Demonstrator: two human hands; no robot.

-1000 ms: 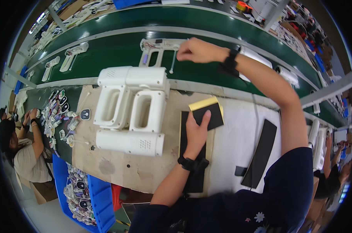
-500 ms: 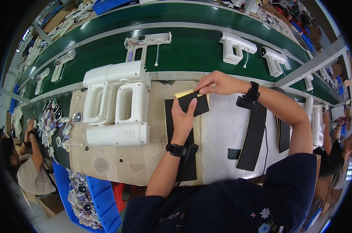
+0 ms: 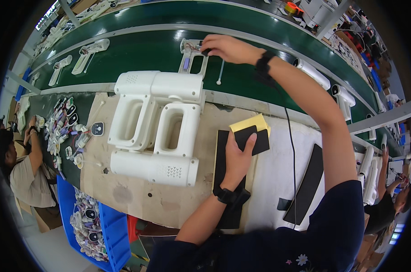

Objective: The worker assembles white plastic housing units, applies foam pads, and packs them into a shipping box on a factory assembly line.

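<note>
My left hand (image 3: 238,159) grips a black foam pad (image 3: 259,144) with yellow backing paper (image 3: 248,123) fanned out above it, thumb pressed on top. Beneath that hand, a longer black foam strip (image 3: 221,158) lies on the work surface. Stretched out over the belt, my right hand (image 3: 232,49) has its fingers pinched on a small black piece (image 3: 206,51), apparently foam. The fingertips are at the upper part of an opened white gun-shaped housing (image 3: 187,53) with wires inside, and they partly hide it.
White gun-shaped housings (image 3: 153,145) lie stacked on cardboard (image 3: 124,195). More housings ride on the green belt (image 3: 137,54). Small electronic parts (image 3: 62,120) are heaped at left, above a blue bin (image 3: 117,231). A black strip (image 3: 307,186) lies right, near a hanging cable (image 3: 293,172). Co-workers sit either side.
My right hand has left the foam pad and reached forward to the opened housing with a small black piece. My left hand still holds the pad. The view has shifted.
</note>
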